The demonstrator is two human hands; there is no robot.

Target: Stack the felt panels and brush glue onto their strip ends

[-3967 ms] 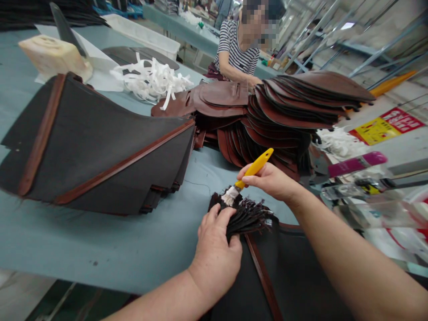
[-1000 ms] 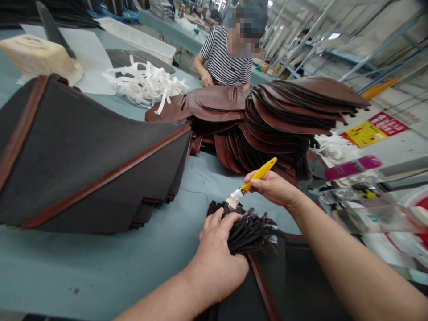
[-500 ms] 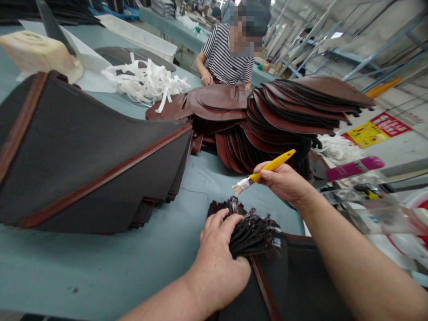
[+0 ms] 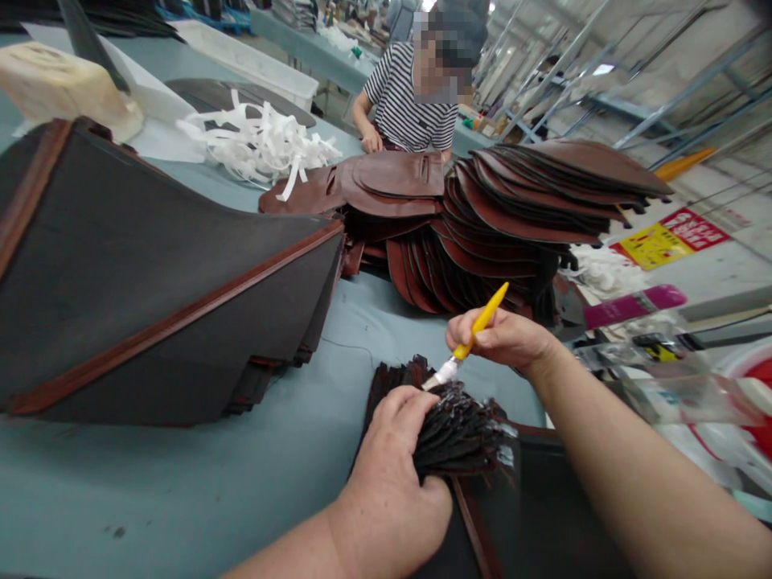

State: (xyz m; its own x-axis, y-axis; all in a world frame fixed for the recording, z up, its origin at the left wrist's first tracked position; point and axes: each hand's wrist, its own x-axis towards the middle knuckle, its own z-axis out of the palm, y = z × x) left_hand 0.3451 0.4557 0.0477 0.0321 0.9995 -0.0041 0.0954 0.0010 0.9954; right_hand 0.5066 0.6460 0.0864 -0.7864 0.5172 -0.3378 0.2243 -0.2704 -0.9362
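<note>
My right hand [image 4: 503, 338] is closed around a yellow-handled brush [image 4: 482, 322] whose bristles are coated in something white. The brush tip touches the top of a fanned stack of dark leather pieces [image 4: 458, 438], close to my left fingertips. My left hand [image 4: 395, 470] grips the near left side of that stack, thumb in front and fingers over the top. White smears show along the edges of the pieces. Under the stack lies a larger dark panel [image 4: 555, 498] with a brown strip; my forearms hide part of it.
Dark panels with brown strips [image 4: 174, 281] are stacked at left. Brown leather pieces [image 4: 512, 193] pile up behind my hands. White strips [image 4: 259, 145], a yellowish block [image 4: 66, 88] and a white tray [image 4: 241, 68] sit farther back. A person in a striped shirt [image 4: 410, 96] stands across the table.
My right hand has lowered the brush down and slightly left, and its handle is now steeper. The bristles went from above the stack onto it. My left hand keeps its grip.
</note>
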